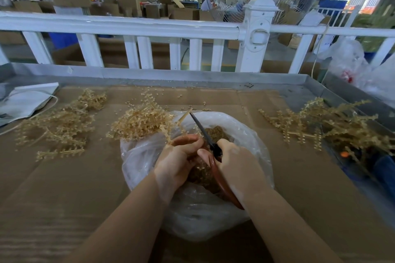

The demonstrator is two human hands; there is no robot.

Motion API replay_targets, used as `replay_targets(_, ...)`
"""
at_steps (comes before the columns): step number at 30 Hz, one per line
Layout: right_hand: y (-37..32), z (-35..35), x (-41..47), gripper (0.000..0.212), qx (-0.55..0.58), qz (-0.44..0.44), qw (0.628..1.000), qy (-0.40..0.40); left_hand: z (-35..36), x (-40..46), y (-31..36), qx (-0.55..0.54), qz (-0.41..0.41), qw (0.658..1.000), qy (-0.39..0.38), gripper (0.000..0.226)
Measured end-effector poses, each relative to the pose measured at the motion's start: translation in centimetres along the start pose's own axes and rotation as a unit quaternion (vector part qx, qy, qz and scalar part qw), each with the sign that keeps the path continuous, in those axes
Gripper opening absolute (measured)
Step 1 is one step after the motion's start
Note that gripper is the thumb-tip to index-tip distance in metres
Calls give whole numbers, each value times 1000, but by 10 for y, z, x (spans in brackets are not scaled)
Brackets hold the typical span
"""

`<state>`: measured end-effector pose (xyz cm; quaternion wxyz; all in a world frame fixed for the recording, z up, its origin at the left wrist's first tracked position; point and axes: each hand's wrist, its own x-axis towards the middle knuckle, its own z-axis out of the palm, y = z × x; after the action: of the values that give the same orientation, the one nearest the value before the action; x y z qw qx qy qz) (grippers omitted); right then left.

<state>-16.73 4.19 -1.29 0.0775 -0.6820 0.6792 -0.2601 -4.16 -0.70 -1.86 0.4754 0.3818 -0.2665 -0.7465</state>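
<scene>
My right hand (237,162) grips a pair of scissors (213,156) with reddish-brown handles and dark blades that point up and away. My left hand (178,160) holds a tan plastic sprue strip (168,134), its fingers curled round it just left of the blades. Both hands hover over an open clear plastic bag (192,215) lying on the cardboard-covered table. Small tan cut pieces (215,132) fill the inside of the bag.
Piles of tan plastic sprues lie at left (57,126), centre (143,121) and right (316,124) on the cardboard (64,188). A white paper bag (23,100) sits far left, clear plastic bags (350,64) far right. A white railing (149,28) runs behind the table's metal rim.
</scene>
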Motion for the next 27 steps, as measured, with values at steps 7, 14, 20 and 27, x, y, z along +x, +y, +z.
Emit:
replay_targets(7, -1, -5, -2, 27, 97, 33, 994, 48, -2, 7, -4, -56, 24, 998, 5, 30)
replay_targets(14, -7, -8, 1, 21, 104, 49, 990, 79, -1, 4, -5, -43, 40, 998, -8, 20)
replay_targets(20, -7, -11, 5, 21, 151, 75, 983, 76, 0, 4, -3, -28, 29, 999, -12, 29)
replay_targets(27, -8, -13, 7, 21, 160, 70, 982, 73, 0, 3, 0, 0, 21, 999, -36, 13)
